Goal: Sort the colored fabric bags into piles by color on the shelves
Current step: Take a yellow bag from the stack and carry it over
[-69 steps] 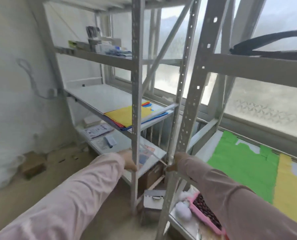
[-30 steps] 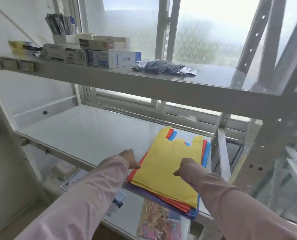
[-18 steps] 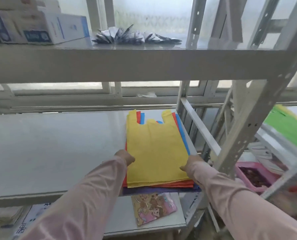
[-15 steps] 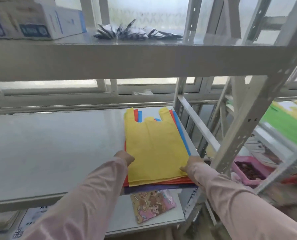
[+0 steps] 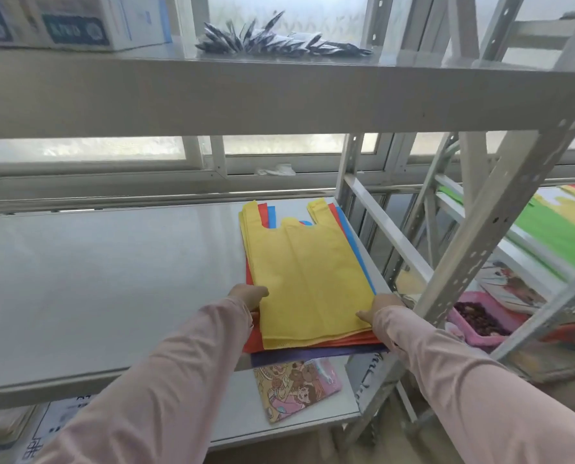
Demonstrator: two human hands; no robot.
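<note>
Upper shelf, far left: we see a white-and-blue box (image 5: pixel 75 21), with a heap of dark packets (image 5: pixel 279 41) to its right. Below is the middle shelf (image 5: pixel 95 279), grey metal.

The left hand (image 5: pixel 247 294), in a pink sleeve, sits at the left edge of the bag stack (image 5: pixel 313 296). One digit touches the yellow bag (image 5: pixel 299 256). The other fingers are hidden, so we cannot tell whether it grips or only touches.

The stack lies at the shelf's right end, by the front edge. The yellow bag is on top, handles toward the window. Red bags (image 5: pixel 254 339) and a blue bag (image 5: pixel 354 242) peek out beneath it. A purple bag (image 5: pixel 313 354) is lowest, overhanging the front lip.

The right hand (image 5: pixel 381 308) is at the stack's near right corner, thumb lying on the yellow bag. Its fingers are out of sight, so we cannot tell if it holds.

On the lower shelf under the stack is a cartoon-print item (image 5: pixel 296 386). Right of the upright post (image 5: pixel 480 236) we see a pink tray (image 5: pixel 477 319). A green bag (image 5: pixel 554 232) lies flat on the neighbouring shelf.
</note>
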